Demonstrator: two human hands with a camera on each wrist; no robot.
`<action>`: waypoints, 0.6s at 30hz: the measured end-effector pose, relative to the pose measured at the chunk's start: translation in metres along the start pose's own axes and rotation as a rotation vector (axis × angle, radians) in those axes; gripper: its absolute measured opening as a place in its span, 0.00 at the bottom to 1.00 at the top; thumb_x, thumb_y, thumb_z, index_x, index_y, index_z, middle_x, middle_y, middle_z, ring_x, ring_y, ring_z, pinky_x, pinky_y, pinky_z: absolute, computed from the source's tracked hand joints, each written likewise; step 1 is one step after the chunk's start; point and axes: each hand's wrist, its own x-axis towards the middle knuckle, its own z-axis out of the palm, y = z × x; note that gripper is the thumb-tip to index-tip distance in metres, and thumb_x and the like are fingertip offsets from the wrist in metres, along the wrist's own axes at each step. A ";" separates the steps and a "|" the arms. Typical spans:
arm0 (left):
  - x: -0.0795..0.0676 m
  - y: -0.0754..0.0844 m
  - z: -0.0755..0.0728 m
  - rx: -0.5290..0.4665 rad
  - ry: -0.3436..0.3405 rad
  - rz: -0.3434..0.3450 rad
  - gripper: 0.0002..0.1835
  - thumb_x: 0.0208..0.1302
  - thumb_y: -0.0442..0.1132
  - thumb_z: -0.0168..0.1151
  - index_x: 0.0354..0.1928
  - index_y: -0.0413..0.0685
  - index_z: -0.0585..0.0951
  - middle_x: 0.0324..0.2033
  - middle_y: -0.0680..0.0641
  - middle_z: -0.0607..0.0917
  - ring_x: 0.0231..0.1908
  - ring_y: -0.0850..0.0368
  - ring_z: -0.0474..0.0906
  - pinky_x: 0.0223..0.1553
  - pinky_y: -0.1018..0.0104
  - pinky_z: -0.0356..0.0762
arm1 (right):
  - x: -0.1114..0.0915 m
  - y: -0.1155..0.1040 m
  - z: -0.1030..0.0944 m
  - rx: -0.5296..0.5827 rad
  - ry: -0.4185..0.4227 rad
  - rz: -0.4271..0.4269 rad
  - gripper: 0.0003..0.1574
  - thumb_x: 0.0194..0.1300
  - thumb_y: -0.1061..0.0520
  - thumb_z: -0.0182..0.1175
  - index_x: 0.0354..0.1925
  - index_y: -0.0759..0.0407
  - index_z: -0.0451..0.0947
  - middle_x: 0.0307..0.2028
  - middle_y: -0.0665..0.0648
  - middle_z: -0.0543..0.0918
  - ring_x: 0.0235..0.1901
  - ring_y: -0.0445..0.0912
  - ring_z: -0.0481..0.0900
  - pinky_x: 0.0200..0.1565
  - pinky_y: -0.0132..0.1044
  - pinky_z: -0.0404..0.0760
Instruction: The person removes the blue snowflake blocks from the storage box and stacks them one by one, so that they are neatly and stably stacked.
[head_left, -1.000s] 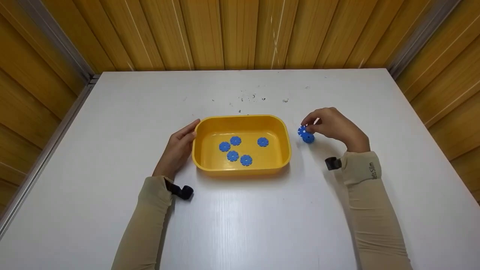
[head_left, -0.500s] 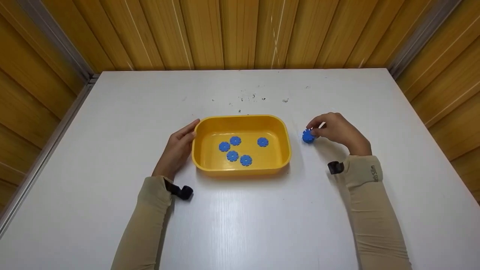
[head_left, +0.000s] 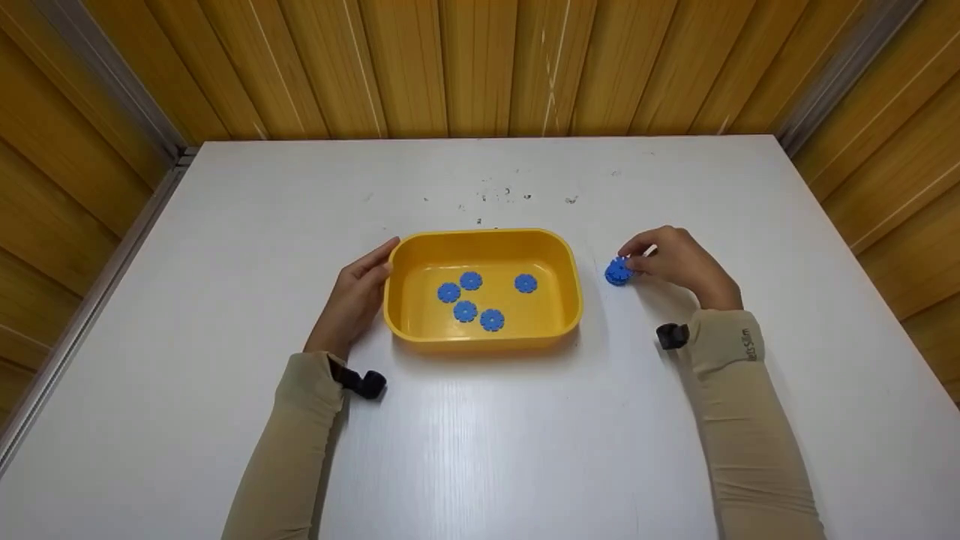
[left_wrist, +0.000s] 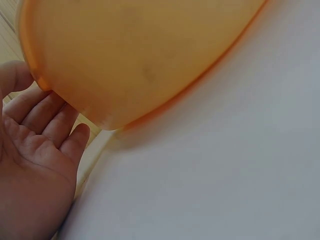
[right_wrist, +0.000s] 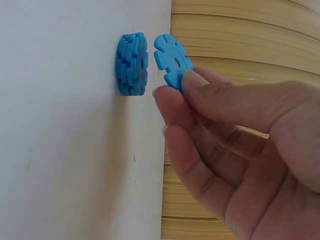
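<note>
My right hand (head_left: 677, 260) pinches a blue snowflake disc (right_wrist: 171, 54) between thumb and index finger. Right of the basin, a short stack of the same blue discs (right_wrist: 132, 67) stands on the table. The right wrist view shows a small gap between the held disc and the top of the stack; from the head view the two overlap. At the left end of the yellow basin (head_left: 480, 345), my left hand (head_left: 355, 300) holds its rim, thumb and fingers at the edge (left_wrist: 42, 80). Several loose blue discs, one of them apart at the right (head_left: 526, 283), lie flat inside.
The white table (head_left: 480, 450) carries the basin and the stack, with dark specks behind the basin. Yellow slatted panels (head_left: 480, 67) rise at the back and on both sides. A small black wrist camera (head_left: 673, 336) juts from each sleeve cuff.
My right hand has moved slightly right and toward the front, bringing the pinched disc over the stack. The left hand and the basin stay as they were.
</note>
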 end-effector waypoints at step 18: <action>0.001 -0.001 0.000 0.009 0.009 -0.014 0.27 0.78 0.36 0.49 0.77 0.46 0.66 0.78 0.49 0.65 0.78 0.58 0.58 0.77 0.65 0.61 | 0.004 0.005 0.004 0.025 -0.038 0.076 0.18 0.74 0.59 0.60 0.58 0.64 0.82 0.55 0.68 0.81 0.49 0.54 0.77 0.56 0.44 0.80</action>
